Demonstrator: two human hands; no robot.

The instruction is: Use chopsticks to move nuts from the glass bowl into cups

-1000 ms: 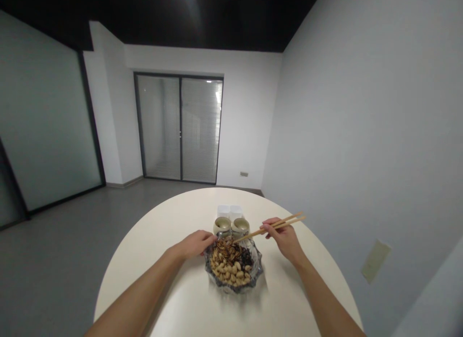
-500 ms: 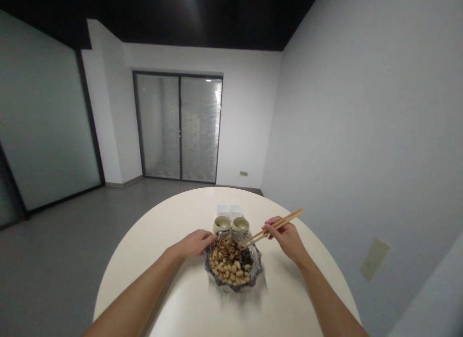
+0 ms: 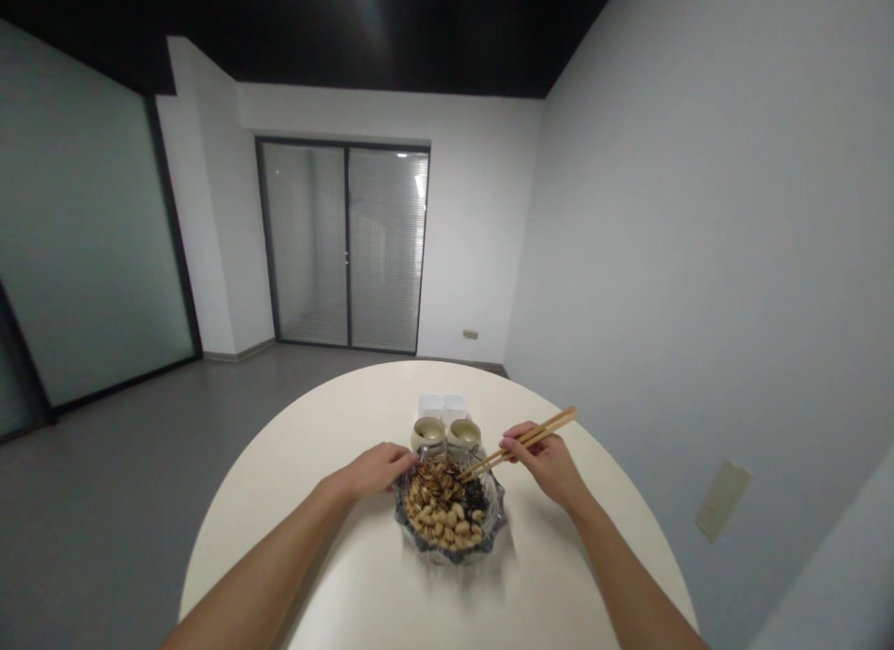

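A scalloped glass bowl (image 3: pixel 498 527) stands on the table, filled in sections. Striped sunflower seeds (image 3: pixel 437 480) lie at its back, small black seeds (image 3: pixel 476 496) on the right, and pale pistachio-like nuts (image 3: pixel 447 527) at the front. My left hand (image 3: pixel 383 467) grips the bowl's left back rim, its far fingers partly hidden. Between the fingers of my right hand (image 3: pixel 543 459) is a pair of wooden chopsticks (image 3: pixel 557 420). Their tips reach down to the sunflower seeds beside the black ones; whether they pinch a seed is too small to tell.
Just behind the bowl stand two greenish round cups (image 3: pixel 428 433) side by side. Two small white square dishes (image 3: pixel 431 405) sit beyond them. All rest on a round cream table (image 3: pixel 335 594). A white wall (image 3: pixel 684 287) rises close on the right.
My right hand has shifted slightly left and down, and the chopsticks have come closer together at the seeds. My left hand and the bowl stay put.
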